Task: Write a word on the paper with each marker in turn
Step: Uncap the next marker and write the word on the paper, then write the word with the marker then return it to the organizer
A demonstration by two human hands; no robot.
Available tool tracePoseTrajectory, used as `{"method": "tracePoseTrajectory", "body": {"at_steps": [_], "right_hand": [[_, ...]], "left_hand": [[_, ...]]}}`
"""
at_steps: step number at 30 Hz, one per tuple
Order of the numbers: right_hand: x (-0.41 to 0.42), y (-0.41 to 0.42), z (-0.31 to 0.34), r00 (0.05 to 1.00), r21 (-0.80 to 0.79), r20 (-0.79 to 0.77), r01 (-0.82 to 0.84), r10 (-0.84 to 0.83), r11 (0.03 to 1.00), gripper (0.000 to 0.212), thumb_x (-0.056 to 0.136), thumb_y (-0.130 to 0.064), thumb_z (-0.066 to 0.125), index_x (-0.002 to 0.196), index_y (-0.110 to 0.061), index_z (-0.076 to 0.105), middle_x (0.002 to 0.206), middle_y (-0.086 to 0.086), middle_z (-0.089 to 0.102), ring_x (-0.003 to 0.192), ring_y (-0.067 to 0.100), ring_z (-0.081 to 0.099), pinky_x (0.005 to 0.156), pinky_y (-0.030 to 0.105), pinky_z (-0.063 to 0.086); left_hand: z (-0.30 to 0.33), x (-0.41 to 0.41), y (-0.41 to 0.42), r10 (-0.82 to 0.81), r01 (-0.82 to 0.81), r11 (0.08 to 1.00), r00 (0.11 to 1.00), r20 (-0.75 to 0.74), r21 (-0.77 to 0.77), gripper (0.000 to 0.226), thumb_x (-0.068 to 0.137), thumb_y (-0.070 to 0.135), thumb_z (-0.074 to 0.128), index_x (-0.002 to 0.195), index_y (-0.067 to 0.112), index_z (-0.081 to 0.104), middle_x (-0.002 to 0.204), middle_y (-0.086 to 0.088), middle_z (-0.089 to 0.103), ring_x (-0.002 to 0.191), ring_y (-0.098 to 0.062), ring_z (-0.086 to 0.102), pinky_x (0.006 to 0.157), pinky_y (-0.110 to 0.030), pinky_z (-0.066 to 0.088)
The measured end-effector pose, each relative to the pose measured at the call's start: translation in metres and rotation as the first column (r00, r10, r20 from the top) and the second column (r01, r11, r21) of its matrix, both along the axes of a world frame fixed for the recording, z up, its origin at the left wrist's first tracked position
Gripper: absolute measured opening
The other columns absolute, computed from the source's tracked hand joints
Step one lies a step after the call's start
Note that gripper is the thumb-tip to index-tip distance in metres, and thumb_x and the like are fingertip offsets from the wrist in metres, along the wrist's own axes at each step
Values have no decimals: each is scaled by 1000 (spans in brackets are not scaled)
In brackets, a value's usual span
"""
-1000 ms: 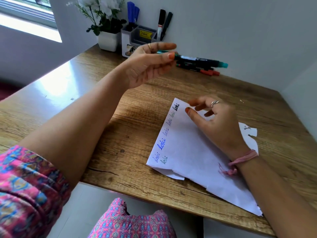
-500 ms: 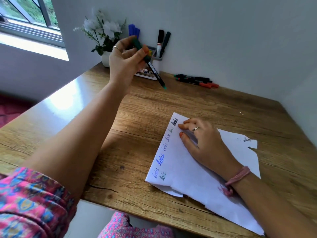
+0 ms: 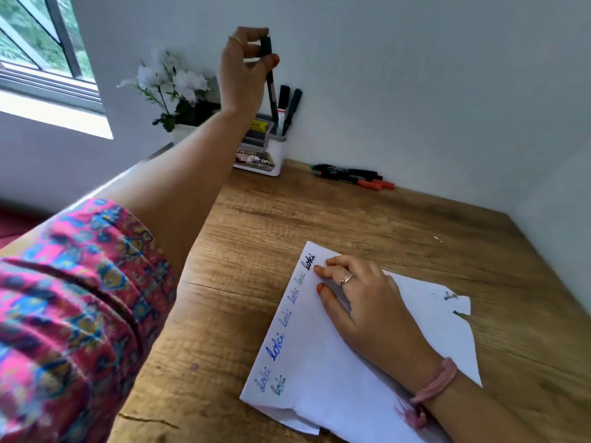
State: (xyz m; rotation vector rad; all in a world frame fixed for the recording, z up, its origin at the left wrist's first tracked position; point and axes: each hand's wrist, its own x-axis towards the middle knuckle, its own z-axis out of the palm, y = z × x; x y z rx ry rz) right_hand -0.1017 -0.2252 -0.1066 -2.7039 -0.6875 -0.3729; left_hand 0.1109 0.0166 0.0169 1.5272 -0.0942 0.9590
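My left hand point(image 3: 244, 67) is raised at the back of the table and pinches a dark green marker point(image 3: 269, 71) upright, its lower end pointing down into the white pen holder point(image 3: 268, 155). Two other markers point(image 3: 287, 107) stand in that holder. My right hand point(image 3: 361, 302) rests flat on the white paper point(image 3: 319, 372), fingers spread near its far corner. Along the paper's left edge runs a column of the same handwritten word in black, blue and green. Several more markers point(image 3: 351, 177) lie against the wall to the right of the holder.
A white pot of white flowers point(image 3: 172, 87) stands left of the holder, partly behind my arm. A window point(image 3: 38, 59) is at the far left. White walls close the wooden table point(image 3: 383, 225) at the back and right. The paper's right edge is torn.
My left hand has carried the green marker from over the table up to the pen holder and turned it upright. My right hand has settled flat on the paper.
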Motion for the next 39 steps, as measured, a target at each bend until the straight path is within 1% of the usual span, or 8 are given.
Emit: {"method": "tracePoseTrajectory", "body": {"at_steps": [5,10,17,22,28,31,34,39], "right_hand": [[0,0,0,1000,10,-2,4,-4,1000,44,91,-47,31,120,-32,60,119,-15,55,112,7,48,84,28,36],[0,0,-1,1000,21,0,6,-6,1000,43,91,-48,30,121,-34,58,120,-18,53,113,3,43,85,26,33],[-1,-1,-1,1000,24,-5,11,-11,1000,42,91,-48,31,121,-34,58,120,-20,52,114,0,40,84,25,31],[-1,0,-1,1000,9,-24,11,-11,1000,45,92,-50,28,123,-35,56,122,-21,51,115,-1,39,86,23,29],[0,0,-1,1000,17,-23,15,-14,1000,45,91,-50,28,123,-35,57,122,-20,52,114,-2,38,85,22,29],[-1,1,-1,999,15,-32,15,-15,1000,46,91,-51,27,124,-35,56,123,-20,51,115,-2,37,86,22,28],[-1,0,0,999,13,-43,10,-9,1000,47,91,-51,27,124,-35,55,124,-20,51,116,0,38,87,23,29],[-2,1,1,999,18,-37,12,-11,1000,45,92,-49,28,123,-34,56,121,-19,53,114,3,43,85,23,31]], "left_hand": [[-18,28,-1,47,-31,991,991,-122,127,34,79,11,71,111,16,64,92,1,67,84,-16,68,77,-36,58],[-25,41,-4,71,-27,968,983,-169,248,40,82,12,70,121,11,62,97,2,62,86,-5,57,69,-5,47],[-42,52,-5,109,-33,943,970,-216,330,43,83,9,69,125,9,59,112,-13,64,89,-11,58,72,-2,45],[-42,55,-6,146,-7,892,951,-273,452,57,84,13,68,136,6,46,132,-16,56,117,-21,56,104,-19,37],[-42,52,-8,285,-157,872,933,-220,463,55,94,22,55,143,7,36,127,-17,46,112,-26,51,101,-27,38],[-41,35,-22,307,-250,811,951,-22,529,41,95,20,50,134,7,48,123,-15,49,112,-25,49,95,-24,39],[-41,16,-49,161,-167,711,984,73,683,34,94,20,48,127,11,52,116,-12,52,102,-19,52,91,-25,40],[-62,9,-87,72,122,488,981,-180,864,34,95,22,45,128,14,51,119,-7,54,99,-15,55,87,-32,48]]}}
